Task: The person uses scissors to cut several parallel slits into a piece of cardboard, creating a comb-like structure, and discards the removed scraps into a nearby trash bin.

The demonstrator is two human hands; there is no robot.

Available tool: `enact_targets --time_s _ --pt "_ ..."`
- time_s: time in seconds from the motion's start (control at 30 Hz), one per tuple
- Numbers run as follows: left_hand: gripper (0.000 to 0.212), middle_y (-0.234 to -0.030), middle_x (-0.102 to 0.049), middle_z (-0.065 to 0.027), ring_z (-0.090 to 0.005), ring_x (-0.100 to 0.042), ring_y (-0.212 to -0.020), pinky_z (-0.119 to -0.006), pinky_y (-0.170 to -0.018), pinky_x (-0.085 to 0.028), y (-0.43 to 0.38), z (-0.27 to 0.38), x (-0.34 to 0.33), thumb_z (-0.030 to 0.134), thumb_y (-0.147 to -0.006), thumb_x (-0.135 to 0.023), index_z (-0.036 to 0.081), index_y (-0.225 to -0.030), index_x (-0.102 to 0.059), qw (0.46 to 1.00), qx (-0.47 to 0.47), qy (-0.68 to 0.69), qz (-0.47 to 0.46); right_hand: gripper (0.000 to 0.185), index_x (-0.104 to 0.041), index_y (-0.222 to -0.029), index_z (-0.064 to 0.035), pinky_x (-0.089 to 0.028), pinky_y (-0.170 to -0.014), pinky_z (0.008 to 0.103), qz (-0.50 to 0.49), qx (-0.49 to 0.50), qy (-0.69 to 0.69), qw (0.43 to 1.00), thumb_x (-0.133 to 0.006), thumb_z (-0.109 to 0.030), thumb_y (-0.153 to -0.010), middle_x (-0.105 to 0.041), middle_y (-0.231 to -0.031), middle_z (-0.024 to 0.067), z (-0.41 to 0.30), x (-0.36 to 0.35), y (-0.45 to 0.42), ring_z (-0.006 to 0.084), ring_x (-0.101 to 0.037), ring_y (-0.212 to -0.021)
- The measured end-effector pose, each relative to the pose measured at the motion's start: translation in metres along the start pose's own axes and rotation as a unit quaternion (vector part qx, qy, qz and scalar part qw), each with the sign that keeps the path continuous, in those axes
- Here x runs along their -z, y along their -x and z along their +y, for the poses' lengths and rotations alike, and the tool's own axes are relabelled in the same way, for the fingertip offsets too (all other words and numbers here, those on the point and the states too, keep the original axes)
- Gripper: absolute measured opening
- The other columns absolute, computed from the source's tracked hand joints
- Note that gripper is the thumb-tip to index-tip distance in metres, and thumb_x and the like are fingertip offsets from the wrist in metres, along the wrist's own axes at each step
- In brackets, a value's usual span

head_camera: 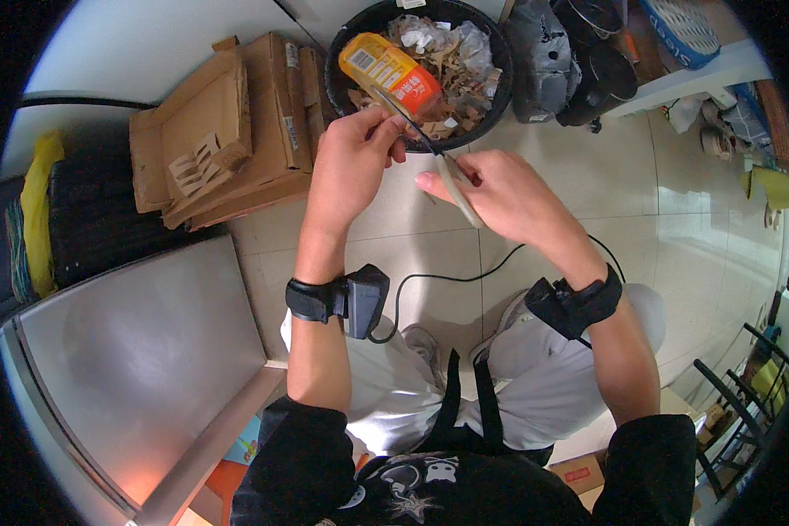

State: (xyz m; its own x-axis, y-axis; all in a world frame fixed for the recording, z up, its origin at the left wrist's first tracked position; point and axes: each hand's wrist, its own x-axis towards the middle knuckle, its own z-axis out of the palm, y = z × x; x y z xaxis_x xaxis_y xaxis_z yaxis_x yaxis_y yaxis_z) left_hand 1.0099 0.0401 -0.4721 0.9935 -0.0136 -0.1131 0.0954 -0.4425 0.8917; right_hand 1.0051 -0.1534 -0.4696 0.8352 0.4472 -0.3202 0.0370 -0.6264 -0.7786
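My right hand (509, 194) holds scissors (457, 187) with pale handles, their dark blades pointing up and left over a round black bin. My left hand (352, 164) pinches a narrow tan strip (384, 95), seemingly cardboard, along the blades. How far the blades are apart is hard to tell. Beneath the hands, the black bin (505, 85) contains brown scraps (463, 85), crumpled clear plastic (477, 43) and a yellow-and-orange package (394, 72) bearing writing. The fingertips of my left hand are partly hidden.
Flattened cardboard boxes (276, 112) lean left of the bin. Black bags (542, 59) stand to its right, beside a blue-and-white basket (684, 33). A grey panel (144, 355) is at lower left, a black metal rack (736, 401) at lower right. A black cable (447, 279) runs between my wrist devices.
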Motion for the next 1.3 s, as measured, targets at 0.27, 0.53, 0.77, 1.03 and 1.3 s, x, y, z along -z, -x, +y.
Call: enact_targets --time_s 0.27,0.53,0.77,1.03,1.3 --pt "0.026 -0.060 -0.054 -0.0021 -0.0092 -0.046 -0.057 -0.027 -0.056 -0.040 0.000 0.004 0.006 0.017 -0.095 -0.052 -0.003 -0.086 -0.066 1.000 0.011 0.016 -0.017 0.061 -0.064 -0.068 0.0013 -0.040 -0.052 0.0391 0.030 0.017 -0.024 0.999 -0.068 -0.059 -0.079 -0.054 -0.054 0.0152 0.002 0.001 0.001 0.0269 -0.048 -0.049" --pt "0.023 -0.063 -0.043 0.0064 -0.0046 -0.035 -0.058 -0.022 -0.053 -0.026 0.001 0.000 0.003 0.019 -0.096 -0.050 0.004 -0.083 -0.062 0.988 0.008 0.091 -0.126 0.060 -0.061 -0.064 0.0002 -0.035 -0.048 0.0313 0.015 0.006 -0.068 0.998 -0.067 -0.057 -0.082 -0.048 -0.050 0.0056 0.005 -0.001 -0.001 0.0148 -0.043 -0.048" --pt "0.022 -0.063 -0.043 0.0062 -0.0048 -0.035 -0.058 -0.023 -0.054 -0.026 0.000 -0.001 0.005 0.019 -0.094 -0.049 0.006 -0.081 -0.062 0.979 0.047 0.129 -0.149 0.065 -0.065 -0.070 0.0023 -0.039 -0.052 0.0326 0.000 0.009 -0.122 0.993 -0.065 -0.062 -0.080 -0.049 -0.052 0.0059 0.007 0.000 0.000 0.0133 -0.044 -0.052" --pt "0.018 -0.062 -0.039 0.0060 -0.0053 -0.033 -0.057 -0.024 -0.053 -0.024 0.004 0.006 -0.002 0.015 -0.088 -0.051 0.008 -0.072 -0.058 0.965 0.092 0.191 -0.154 0.061 -0.064 -0.067 0.0018 -0.038 -0.050 0.0297 -0.016 -0.007 -0.147 0.989 -0.066 -0.058 -0.082 -0.049 -0.051 0.0024 0.005 0.006 -0.003 0.0119 -0.045 -0.052" --pt "0.021 -0.064 -0.041 0.0052 -0.0058 -0.034 -0.057 -0.024 -0.053 -0.026 0.001 0.003 -0.006 0.017 -0.090 -0.051 0.006 -0.073 -0.055 0.978 0.090 0.126 -0.142 0.057 -0.060 -0.057 -0.0044 -0.038 -0.046 0.0290 -0.001 -0.020 -0.169 0.985 -0.065 -0.054 -0.085 -0.053 -0.048 0.0016 0.009 0.006 -0.006 0.0109 -0.051 -0.046"
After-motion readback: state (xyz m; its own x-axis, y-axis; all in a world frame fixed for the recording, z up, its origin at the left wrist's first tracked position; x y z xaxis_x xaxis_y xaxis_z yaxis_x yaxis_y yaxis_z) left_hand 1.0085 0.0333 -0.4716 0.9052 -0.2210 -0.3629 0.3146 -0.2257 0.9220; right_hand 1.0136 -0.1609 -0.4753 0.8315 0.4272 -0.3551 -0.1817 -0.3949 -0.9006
